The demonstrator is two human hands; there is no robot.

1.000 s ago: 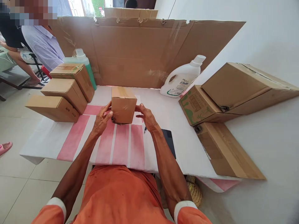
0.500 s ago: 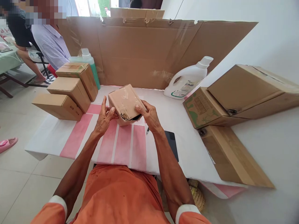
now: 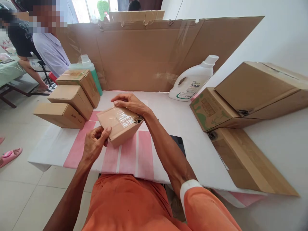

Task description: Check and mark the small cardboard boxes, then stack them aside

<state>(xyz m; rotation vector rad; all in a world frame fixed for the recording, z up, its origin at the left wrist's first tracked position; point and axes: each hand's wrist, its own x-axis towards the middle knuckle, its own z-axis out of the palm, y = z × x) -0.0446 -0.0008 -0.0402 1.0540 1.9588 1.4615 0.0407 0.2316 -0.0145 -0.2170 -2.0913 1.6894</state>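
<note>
Head view, looking down at a worktop [image 3: 183, 128] covered in a white cloth with pink stripes. Two bare hands hold a small cardboard box [image 3: 119, 125] tilted just above the cloth, its taped face turned up and toward the viewer. The box's long axis runs from lower left to upper right. The left hand [image 3: 95, 146] pinches the near left corner, fingers closed on the edge. The right hand [image 3: 128, 102] reaches over from behind, fingers laid flat along the far top edge, near a torn bit of tape at the right corner. The box lies between the two hands, both touching it.

Three brown boxes [image 3: 72, 98] sit stacked at left, a white jug [image 3: 192, 81] stands behind, larger cartons [image 3: 252, 93] lie at right. Another person sits far left.
</note>
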